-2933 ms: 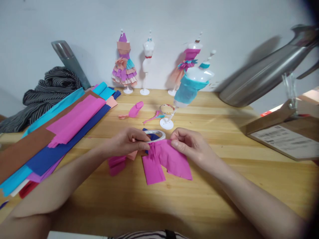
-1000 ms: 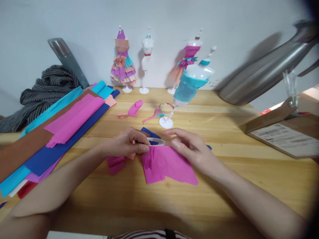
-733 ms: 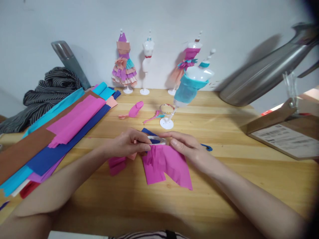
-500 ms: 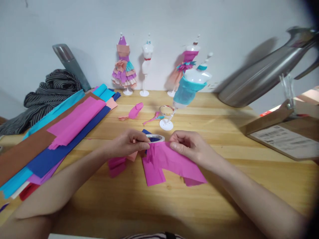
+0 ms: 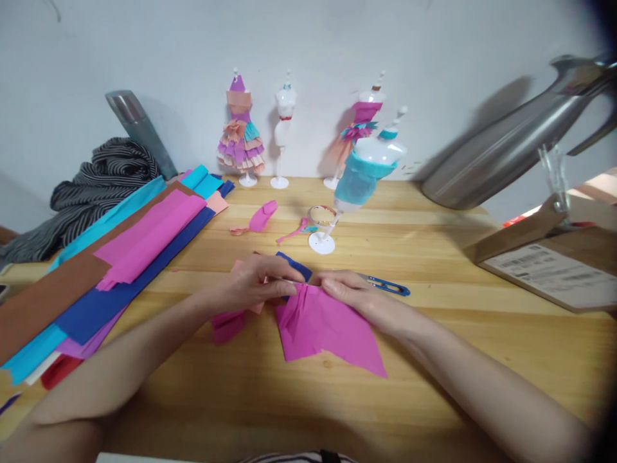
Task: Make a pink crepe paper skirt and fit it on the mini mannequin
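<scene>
My left hand (image 5: 255, 283) is closed in a pinch on the gathered top edge of a pink crepe paper piece (image 5: 322, 328) that lies on the wooden table (image 5: 434, 360). My right hand (image 5: 347, 292) pinches the same top edge from the right, fingers pressed together. The tape roll is hidden behind my fingers. A dark blue paper scrap (image 5: 295, 264) shows just behind my hands. A small mannequin with a turquoise wrap (image 5: 359, 180) stands tilted behind them.
Long sheets of crepe paper (image 5: 120, 257) lie at the left. Blue-handled snips (image 5: 385, 285) rest right of my hands. Three small mannequins (image 5: 241, 128) stand by the wall. Pink scraps (image 5: 263, 217), a clear tape ring (image 5: 322, 215), a cardboard box (image 5: 549, 257) and a striped cloth (image 5: 96, 180) are around.
My hands have drawn together over the pink paper's top edge, covering the tape roll. The right hand shifted left and the blue snips now show beside it.
</scene>
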The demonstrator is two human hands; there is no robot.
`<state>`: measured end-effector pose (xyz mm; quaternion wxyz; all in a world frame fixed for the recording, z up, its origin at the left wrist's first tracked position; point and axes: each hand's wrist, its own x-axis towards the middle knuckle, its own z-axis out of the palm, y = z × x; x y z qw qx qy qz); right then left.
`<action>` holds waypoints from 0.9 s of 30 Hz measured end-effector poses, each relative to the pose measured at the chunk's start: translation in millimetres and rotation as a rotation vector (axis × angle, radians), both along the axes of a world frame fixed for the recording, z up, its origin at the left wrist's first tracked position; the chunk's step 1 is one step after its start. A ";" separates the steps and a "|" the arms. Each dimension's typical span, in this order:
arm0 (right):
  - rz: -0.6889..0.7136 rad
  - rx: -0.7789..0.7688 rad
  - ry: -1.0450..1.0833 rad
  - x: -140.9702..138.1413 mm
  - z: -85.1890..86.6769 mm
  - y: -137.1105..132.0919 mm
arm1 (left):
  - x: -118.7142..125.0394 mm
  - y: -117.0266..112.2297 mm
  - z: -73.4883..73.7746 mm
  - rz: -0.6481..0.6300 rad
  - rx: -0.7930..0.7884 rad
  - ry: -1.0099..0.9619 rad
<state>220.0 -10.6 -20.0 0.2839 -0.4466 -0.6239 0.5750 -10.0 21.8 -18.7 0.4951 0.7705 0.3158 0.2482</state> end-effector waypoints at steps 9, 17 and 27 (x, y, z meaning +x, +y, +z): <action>-0.192 -0.325 0.303 -2.8 -3.1 5.7 | 4.5 -3.5 -3.7 0.655 -0.087 -0.366; -0.177 -0.254 0.251 -0.9 -5.5 7.2 | 18.1 -22.6 4.0 0.293 -0.730 -0.314; -0.120 -0.272 0.213 -2.8 -7.4 5.6 | 12.5 -12.1 4.0 0.372 -0.705 -0.389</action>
